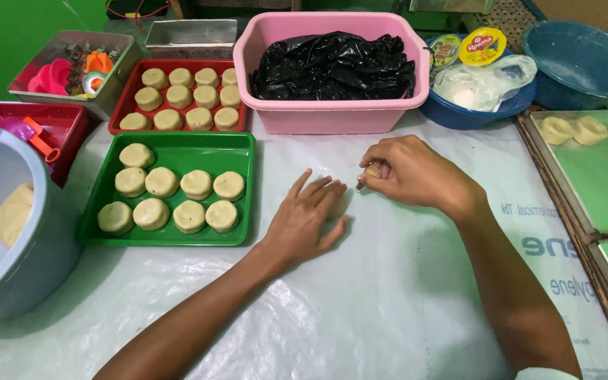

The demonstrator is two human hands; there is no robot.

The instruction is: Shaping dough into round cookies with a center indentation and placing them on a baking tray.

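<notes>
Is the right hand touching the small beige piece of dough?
Touching. The head view shows the right hand curled around the small beige piece of dough, which sits between its fingertips with no gap visible.

Green tray [237, 144] left, pink tub [318, 119] ahead — open sheet [360, 302] near

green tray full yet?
No. The green tray holds nine dough rounds, and the right part of its top row is bare.

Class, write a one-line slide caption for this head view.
Left hand flat on the plastic sheet, right hand pinching a dough piece, beside a green tray of dough rounds.
</notes>
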